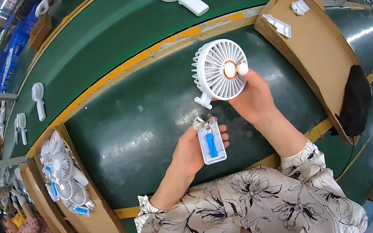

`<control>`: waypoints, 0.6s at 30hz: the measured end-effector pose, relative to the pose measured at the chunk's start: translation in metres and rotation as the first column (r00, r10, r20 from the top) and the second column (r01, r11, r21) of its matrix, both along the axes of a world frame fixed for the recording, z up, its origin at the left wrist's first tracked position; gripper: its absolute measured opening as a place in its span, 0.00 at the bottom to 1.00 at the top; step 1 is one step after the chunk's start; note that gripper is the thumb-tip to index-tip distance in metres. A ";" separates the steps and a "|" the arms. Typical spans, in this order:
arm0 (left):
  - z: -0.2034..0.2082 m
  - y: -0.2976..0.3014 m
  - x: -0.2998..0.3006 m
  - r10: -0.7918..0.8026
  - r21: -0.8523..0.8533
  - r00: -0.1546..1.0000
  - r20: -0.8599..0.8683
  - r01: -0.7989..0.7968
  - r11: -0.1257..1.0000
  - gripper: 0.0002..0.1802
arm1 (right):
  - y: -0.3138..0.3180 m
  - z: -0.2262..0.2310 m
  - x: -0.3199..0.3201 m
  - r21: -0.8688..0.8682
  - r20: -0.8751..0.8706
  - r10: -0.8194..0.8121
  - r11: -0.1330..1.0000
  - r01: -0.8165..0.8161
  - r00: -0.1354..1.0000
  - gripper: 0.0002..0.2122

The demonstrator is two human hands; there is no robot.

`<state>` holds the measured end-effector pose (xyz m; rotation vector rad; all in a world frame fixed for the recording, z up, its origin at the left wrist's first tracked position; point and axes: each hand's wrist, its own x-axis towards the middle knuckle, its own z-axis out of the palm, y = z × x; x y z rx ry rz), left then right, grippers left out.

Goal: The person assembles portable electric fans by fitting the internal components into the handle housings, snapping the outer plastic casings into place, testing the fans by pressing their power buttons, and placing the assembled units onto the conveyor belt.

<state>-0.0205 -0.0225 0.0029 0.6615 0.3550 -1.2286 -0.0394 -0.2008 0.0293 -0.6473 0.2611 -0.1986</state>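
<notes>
A white handheld fan is in two joined parts between my hands. My right hand (255,97) grips the round fan head (218,72), which has a slatted grille and an orange ring round its hub. My left hand (189,148) is closed round the opened white handle shell (220,152). Inside this shell lies a blue cylindrical battery (211,145). Thin wires (210,112) run from the neck of the head to the shell's top. Both thumb tips wear white covers. The left fingers are partly hidden behind the shell.
A cardboard tray (101,232) with several fans stands at the left. Another tray (321,52) at the right holds two white shell pieces (280,26) and a black cloth-like item (354,100). Several fans (193,4) lie on the green conveyor belt (121,23) beyond the yellow-edged table.
</notes>
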 end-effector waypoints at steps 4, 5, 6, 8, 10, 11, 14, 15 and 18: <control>-0.006 0.002 -0.001 -0.064 0.002 0.998 0.027 0.064 0.998 0.27 | -0.001 0.015 -0.003 0.089 0.081 0.031 0.995 -0.038 0.996 0.16; -0.005 0.002 0.002 -0.079 -0.049 0.996 0.044 0.081 0.995 0.26 | 0.001 0.016 -0.004 0.090 0.077 0.037 0.995 -0.044 0.996 0.16; -0.002 0.002 0.003 -0.044 -0.025 0.998 0.047 0.046 0.999 0.27 | 0.003 0.018 -0.006 0.107 0.054 0.037 0.993 -0.043 0.998 0.16; -0.003 0.005 0.010 -0.021 -0.037 0.996 0.089 0.024 0.999 0.27 | 0.006 0.018 -0.007 0.146 0.036 0.067 0.987 -0.071 0.997 0.17; -0.004 0.007 0.012 0.003 -0.023 0.995 0.096 0.000 1.000 0.25 | 0.011 0.017 -0.011 0.142 0.015 0.089 0.986 -0.090 0.996 0.17; -0.004 0.008 0.012 -0.005 0.026 0.990 0.141 0.001 1.000 0.22 | 0.012 0.018 -0.014 0.132 0.003 0.115 0.985 -0.115 0.993 0.17; 0.000 0.008 0.013 0.019 0.028 0.984 0.175 -0.024 0.999 0.17 | 0.010 0.013 -0.016 -0.025 -0.031 0.132 0.991 -0.133 0.991 0.22; 0.000 0.007 0.011 0.019 0.077 0.961 0.276 -0.042 0.996 0.16 | 0.008 0.014 -0.013 -0.080 -0.028 0.117 0.990 -0.119 0.993 0.22; 0.003 0.006 0.006 0.068 0.116 0.934 0.351 -0.115 0.986 0.15 | 0.001 0.008 -0.002 -0.272 -0.084 0.064 0.958 -0.085 0.994 0.20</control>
